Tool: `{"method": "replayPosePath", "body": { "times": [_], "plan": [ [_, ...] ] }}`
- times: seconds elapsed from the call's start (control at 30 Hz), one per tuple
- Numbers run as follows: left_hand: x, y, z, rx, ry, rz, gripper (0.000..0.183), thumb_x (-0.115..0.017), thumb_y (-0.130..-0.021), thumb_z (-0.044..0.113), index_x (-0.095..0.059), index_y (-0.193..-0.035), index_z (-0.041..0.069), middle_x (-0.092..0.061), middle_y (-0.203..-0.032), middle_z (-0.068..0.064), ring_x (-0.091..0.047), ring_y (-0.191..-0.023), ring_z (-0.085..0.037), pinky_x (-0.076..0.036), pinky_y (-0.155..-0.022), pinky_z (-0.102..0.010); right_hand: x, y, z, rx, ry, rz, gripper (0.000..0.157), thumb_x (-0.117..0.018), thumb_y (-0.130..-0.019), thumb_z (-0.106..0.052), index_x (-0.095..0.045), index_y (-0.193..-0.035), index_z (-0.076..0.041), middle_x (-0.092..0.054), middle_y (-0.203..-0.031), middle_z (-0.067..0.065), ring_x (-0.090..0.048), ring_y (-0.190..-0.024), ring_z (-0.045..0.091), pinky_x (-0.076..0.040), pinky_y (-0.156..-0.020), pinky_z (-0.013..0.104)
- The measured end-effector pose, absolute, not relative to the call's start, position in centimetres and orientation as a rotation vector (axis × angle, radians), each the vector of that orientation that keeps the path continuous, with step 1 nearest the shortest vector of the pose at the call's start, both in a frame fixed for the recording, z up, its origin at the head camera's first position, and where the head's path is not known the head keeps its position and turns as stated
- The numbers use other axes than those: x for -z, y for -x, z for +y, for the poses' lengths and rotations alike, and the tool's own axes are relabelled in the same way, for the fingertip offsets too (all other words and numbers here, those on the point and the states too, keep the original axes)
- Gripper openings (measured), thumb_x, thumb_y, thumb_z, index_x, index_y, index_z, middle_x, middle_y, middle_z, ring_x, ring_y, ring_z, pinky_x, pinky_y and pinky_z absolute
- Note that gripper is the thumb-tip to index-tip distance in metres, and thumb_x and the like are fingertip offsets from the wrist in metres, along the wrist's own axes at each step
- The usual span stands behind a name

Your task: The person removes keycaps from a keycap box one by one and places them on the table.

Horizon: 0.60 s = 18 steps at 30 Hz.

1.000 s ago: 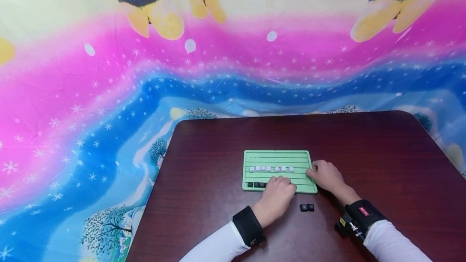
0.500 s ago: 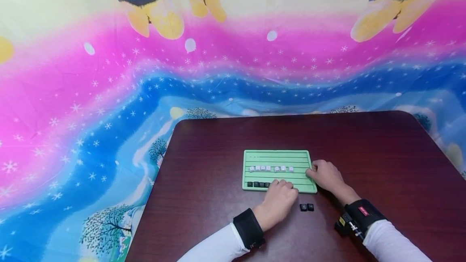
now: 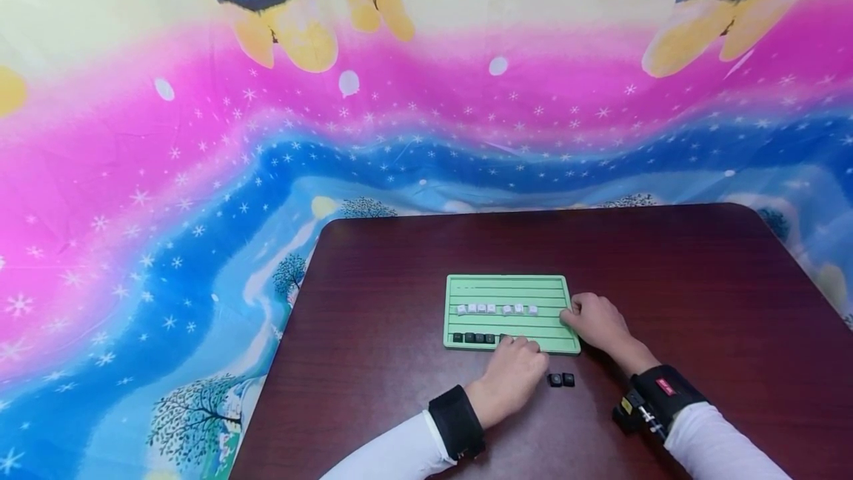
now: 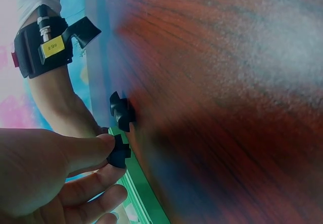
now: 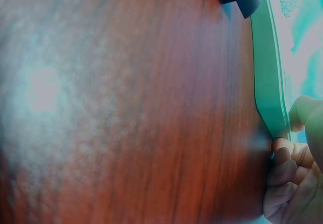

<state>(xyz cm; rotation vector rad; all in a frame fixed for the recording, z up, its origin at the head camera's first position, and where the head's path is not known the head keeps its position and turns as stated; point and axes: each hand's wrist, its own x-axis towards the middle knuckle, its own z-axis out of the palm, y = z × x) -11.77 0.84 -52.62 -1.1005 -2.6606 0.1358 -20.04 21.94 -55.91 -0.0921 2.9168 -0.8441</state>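
Observation:
A light-green ridged tray [image 3: 533, 284] lies on the table. My left hand [image 3: 509, 376] is at its near edge; in the left wrist view the thumb and index finger pinch a black keycap [image 4: 119, 156]. Left of that hand, black keycaps [image 3: 480, 338] line the tray's nearest row, one partly covered by the fingers. White keycaps [image 3: 491, 309] form a row further back, with a small gap in it. My right hand [image 3: 598, 323] grips the tray's right edge; the right wrist view shows its thumb and curled fingers at the green corner [image 5: 270, 88].
Two loose black keycaps [image 3: 562, 380] sit side by side on the dark wooden table [image 3: 386, 272], just in front of the tray and to the right of the left hand. A printed cloth [image 3: 426, 117] hangs behind the table's far edge.
My left hand has shifted slightly right and toward the front edge, uncovering more of the black keycap row. The right hand and tray have stayed in place.

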Motion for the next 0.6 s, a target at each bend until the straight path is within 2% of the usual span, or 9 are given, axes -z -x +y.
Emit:
{"method": "replayPosePath", "body": {
  "times": [0.27, 0.4, 0.6],
  "plan": [
    [52.94, 11.53, 1.13, -0.141, 1.152, -2.657, 0.013, -0.075, -0.083, 0.02, -0.072, -0.078, 0.031, -0.066, -0.079, 0.013, -0.06, -0.071, -0.006, -0.037, -0.061, -0.022, 55.93, 20.0, 22.04, 0.834, 0.082, 2.921, 0.035, -0.06, -0.089, -0.023, -0.038, -0.063, -0.014, -0.029, -0.058, -0.005, -0.027, -0.053, 0.013, -0.02, -0.051, 0.027],
    [53.03, 11.34, 1.21, -0.159, 1.164, -2.644, 0.012, -0.074, -0.084, 0.02, -0.072, -0.079, 0.031, -0.067, -0.079, 0.013, -0.059, -0.07, -0.006, -0.034, -0.058, -0.022, 55.98, 20.02, 21.99, 0.832, 0.088, 2.925, 0.037, -0.061, -0.089, -0.022, -0.037, -0.062, -0.015, -0.029, -0.058, -0.005, -0.026, -0.053, 0.013, -0.02, -0.051, 0.026],
    [53.08, 11.22, 1.31, -0.16, 1.155, -2.63, 0.017, -0.075, -0.084, 0.02, -0.069, -0.072, 0.031, -0.066, -0.074, 0.013, -0.058, -0.066, -0.005, -0.029, -0.055, -0.023, 55.98, 20.0, 21.87, 0.839, 0.082, 2.925, 0.037, -0.061, -0.09, -0.022, -0.037, -0.063, -0.015, -0.028, -0.058, -0.005, -0.026, -0.053, 0.013, -0.02, -0.051, 0.026]
  ]
}}
